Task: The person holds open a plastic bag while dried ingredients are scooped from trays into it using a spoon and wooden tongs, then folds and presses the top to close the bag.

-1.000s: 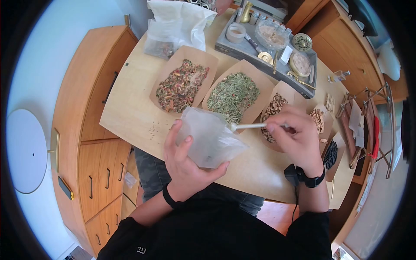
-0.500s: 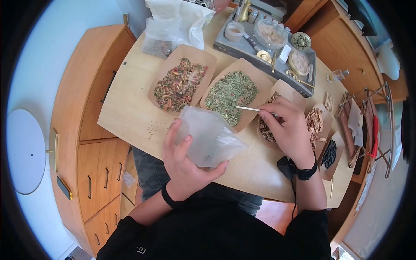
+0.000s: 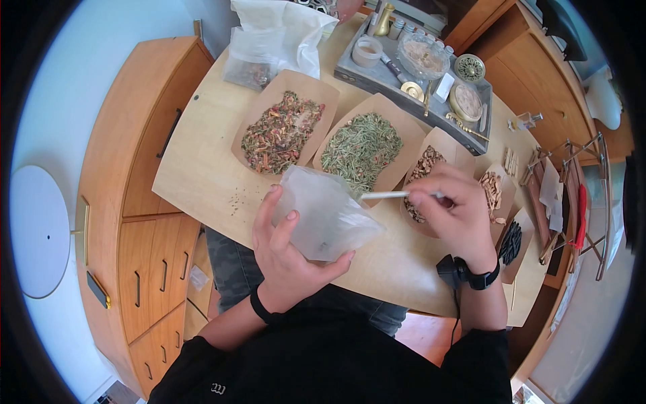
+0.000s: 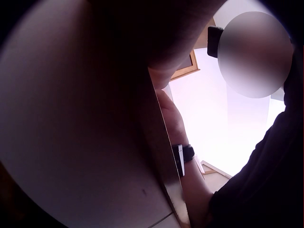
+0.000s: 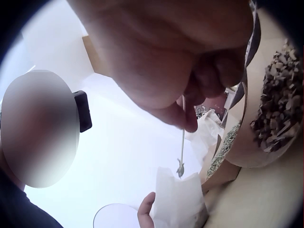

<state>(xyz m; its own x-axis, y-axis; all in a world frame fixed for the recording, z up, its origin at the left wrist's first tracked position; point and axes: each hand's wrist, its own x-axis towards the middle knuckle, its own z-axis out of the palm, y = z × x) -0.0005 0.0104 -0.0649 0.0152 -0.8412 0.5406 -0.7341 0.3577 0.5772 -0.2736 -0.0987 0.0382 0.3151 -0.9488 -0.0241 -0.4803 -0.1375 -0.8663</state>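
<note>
My left hand (image 3: 291,254) holds a translucent white pouch (image 3: 330,215) over the front of the table, thumb below and fingers along its far side. Between the thumb and fingers of my right hand (image 3: 459,214) is the handle of a thin pale spoon (image 3: 385,194). Its tip is at the pouch's opening, and the right wrist view shows a bit of green herb (image 5: 180,168) on it just above the rim. Behind the pouch stands a paper tray (image 3: 397,120) of dried green herb (image 3: 362,148). The left wrist view shows mostly the table's underside, with that hand's hold out of sight.
Left of the green herb is a paper tray of reddish flower mix (image 3: 282,131). To the right, trays hold brown chips (image 3: 426,161), pale wood pieces (image 3: 492,192) and black sticks (image 3: 511,241). A grey tray (image 3: 343,67) with jars stands behind, beside a white bag (image 3: 282,34).
The spoon moved from the pouch to the green herb tray and came back to the pouch's opening with herb on it. My left hand and the pouch have stayed in place.
</note>
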